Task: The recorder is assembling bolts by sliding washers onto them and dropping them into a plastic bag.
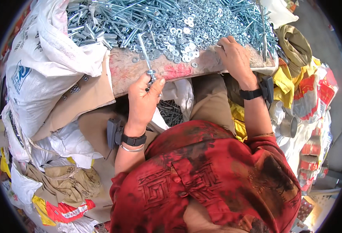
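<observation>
My left hand point(143, 99) is closed around the lower end of a long silvery bolt point(144, 52), whose shaft points up and away from me. A washer point(151, 72) sits on the bolt just above my fingers, with more small metal pieces between the fingertips. At the table's near edge my right hand point(235, 58) has its fingers pinched together beside the loose washers and nuts; whatever they hold is too small to make out. A heap of washers point(174, 48) lies in front of both hands, with small nuts point(213, 29) behind it.
Long bolts point(136, 13) and metal sleeves point(85, 29) cover the far left of the stained table point(128, 73). A white woven sack point(39, 73) stands at the left beside cardboard point(89, 97). Under the table edge is a bag of dark metal pieces point(171, 112). Coloured sacks point(310, 89) hang at right.
</observation>
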The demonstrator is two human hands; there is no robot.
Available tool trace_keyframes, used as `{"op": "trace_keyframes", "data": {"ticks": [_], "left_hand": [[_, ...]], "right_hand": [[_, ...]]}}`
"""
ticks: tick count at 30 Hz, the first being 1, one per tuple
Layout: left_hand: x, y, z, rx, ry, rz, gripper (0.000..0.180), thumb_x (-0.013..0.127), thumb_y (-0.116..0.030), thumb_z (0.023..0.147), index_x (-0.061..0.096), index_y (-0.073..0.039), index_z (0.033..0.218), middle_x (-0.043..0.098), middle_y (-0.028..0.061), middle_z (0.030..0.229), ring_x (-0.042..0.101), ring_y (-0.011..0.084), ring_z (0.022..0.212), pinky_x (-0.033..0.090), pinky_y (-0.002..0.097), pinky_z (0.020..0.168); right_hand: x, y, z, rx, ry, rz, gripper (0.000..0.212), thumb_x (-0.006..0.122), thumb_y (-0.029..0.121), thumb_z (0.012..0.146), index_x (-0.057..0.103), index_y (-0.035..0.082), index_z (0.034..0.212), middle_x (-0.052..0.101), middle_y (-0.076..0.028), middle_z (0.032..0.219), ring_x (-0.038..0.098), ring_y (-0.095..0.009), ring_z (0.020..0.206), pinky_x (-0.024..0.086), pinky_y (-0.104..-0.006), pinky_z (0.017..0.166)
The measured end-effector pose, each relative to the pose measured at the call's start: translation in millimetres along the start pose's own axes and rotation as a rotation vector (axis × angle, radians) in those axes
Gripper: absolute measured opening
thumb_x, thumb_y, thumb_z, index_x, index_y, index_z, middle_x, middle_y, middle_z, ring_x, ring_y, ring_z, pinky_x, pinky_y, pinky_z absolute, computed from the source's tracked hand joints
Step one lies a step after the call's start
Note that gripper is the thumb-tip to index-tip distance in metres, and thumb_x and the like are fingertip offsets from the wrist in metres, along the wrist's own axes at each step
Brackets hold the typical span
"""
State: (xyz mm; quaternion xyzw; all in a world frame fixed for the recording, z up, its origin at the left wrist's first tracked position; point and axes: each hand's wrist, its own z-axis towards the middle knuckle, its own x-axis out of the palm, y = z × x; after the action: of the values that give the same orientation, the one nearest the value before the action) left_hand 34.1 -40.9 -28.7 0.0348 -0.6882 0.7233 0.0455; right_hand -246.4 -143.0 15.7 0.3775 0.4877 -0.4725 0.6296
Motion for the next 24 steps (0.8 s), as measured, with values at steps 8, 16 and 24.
{"op": "trace_keyframes", "data": {"ticks": [8, 16, 24], "left_hand": [[-4.8, 4.3, -5.4, 0.046, 0.071, 0.1, 0.012, 0.068, -0.017, 0.095, 0.064, -0.005, 0.095, 0.05, -0.006, 0.063, 0.042, 0.0013, 0.053, 0.032, 0.0187, 0.047], [-1.2, 12.7, 1.4, 0.027, 0.134, 0.29, 0.015, 0.067, -0.013, 0.09, 0.061, 0.0, 0.086, 0.052, 0.0088, 0.059, 0.044, 0.0102, 0.058, 0.04, 0.0332, 0.054], [3.7, 6.7, -7.0, 0.057, 0.175, 0.115, 0.013, 0.068, -0.019, 0.094, 0.065, -0.006, 0.096, 0.05, -0.0073, 0.065, 0.041, 0.0, 0.054, 0.032, 0.0185, 0.048]], "right_hand": [[20.7, 16.8, 14.2, -0.126, -0.187, 0.401, 0.015, 0.059, 0.021, 0.089, 0.062, 0.007, 0.094, 0.063, -0.013, 0.094, 0.064, -0.038, 0.085, 0.05, -0.0459, 0.074], [34.5, 27.6, 15.7, -0.191, -0.232, 0.122, 0.017, 0.063, 0.02, 0.091, 0.064, 0.007, 0.101, 0.063, -0.012, 0.1, 0.064, -0.035, 0.082, 0.052, -0.0394, 0.07], [36.8, 50.5, -69.9, -0.5, 0.672, 0.266, 0.016, 0.068, 0.019, 0.082, 0.069, 0.004, 0.089, 0.067, -0.015, 0.091, 0.068, -0.029, 0.081, 0.051, -0.0385, 0.071]]}}
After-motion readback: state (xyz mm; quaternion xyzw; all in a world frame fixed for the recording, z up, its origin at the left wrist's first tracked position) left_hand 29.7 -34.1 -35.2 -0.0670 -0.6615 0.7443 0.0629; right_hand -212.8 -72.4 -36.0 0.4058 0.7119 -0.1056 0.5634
